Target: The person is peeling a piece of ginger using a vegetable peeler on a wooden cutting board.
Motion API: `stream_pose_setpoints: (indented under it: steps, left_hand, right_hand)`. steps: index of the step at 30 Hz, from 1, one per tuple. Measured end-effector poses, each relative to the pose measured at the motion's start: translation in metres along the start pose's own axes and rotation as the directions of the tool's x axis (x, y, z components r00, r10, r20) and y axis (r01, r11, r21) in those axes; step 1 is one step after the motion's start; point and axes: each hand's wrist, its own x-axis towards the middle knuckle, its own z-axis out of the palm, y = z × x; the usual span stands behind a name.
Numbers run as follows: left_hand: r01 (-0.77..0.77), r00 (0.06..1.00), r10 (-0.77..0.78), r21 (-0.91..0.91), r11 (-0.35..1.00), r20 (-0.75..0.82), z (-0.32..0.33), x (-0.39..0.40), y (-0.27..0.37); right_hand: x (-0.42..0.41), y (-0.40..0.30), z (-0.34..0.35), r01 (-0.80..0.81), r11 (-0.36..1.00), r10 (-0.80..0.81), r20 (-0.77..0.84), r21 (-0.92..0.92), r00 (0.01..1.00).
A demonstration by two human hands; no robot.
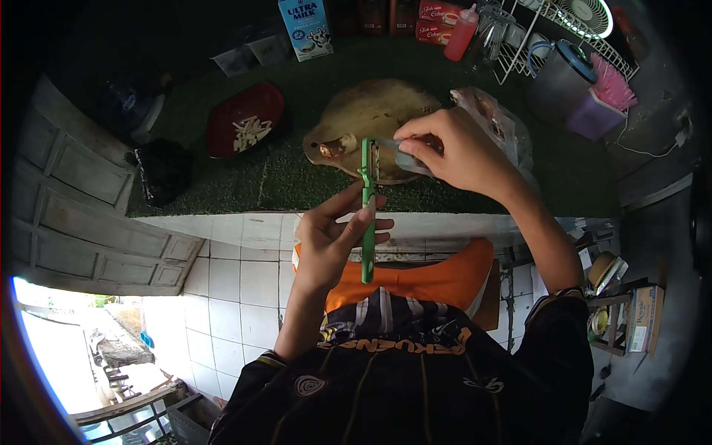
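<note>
My left hand (339, 228) grips a green-handled peeler (367, 239) upright near the counter's front edge. Between the fingers of my right hand (450, 150) is a flat grey blade (410, 162), probably a knife's; its handle is hidden. The blade's narrow end reaches the peeler head, where brown scraps show; whether they touch I cannot tell. Both tools are over the near side of a round wooden cutting board (378, 105). A partly peeled brown root piece (338, 147) lies by the board's handle. Pale cut sticks (251, 132) lie in a dark red bowl (222, 128) to the left.
A clear plastic bag (500, 119) with brown contents lies right of the board. Behind stand a milk carton (306, 30), a pink squeeze bottle (461, 34) and a lidded jug (562, 78). A black bag (164, 172) sits at the left of the green-covered counter (289, 189).
</note>
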Motion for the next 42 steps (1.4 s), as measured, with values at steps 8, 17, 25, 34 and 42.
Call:
stream_pose_setpoints:
  steps: [8, 17, 25, 34, 42]
  left_hand:
    - [-0.019, 1.0, 0.019, 0.025, 1.0, -0.012, 0.004, -0.001, 0.002]
    - [-0.039, 0.999, 0.04, 0.011, 0.999, -0.025, 0.0, -0.002, -0.007]
    - [-0.046, 0.998, 0.046, 0.015, 0.999, -0.035, -0.002, -0.002, -0.022]
    - [-0.057, 0.998, 0.058, 0.023, 0.998, -0.027, 0.003, 0.003, -0.014]
    - [-0.116, 0.924, 0.217, -0.308, 0.944, 0.315, 0.008, -0.055, 0.034]
  right_hand:
    - [-0.005, -0.008, 0.004, 0.014, 0.995, -0.021, -0.076, -0.095, 0.997]
    - [-0.004, -0.014, 0.022, 0.041, 0.975, -0.064, -0.099, -0.219, 0.993]
    - [-0.009, -0.013, 0.011, 0.076, 0.981, -0.077, 0.003, -0.18, 0.997]
    - [-0.01, -0.024, -0.011, 0.024, 0.949, -0.033, -0.026, -0.314, 0.999]
    - [-0.026, -0.022, -0.053, -0.126, 0.98, 0.08, -0.274, -0.152, 0.958]
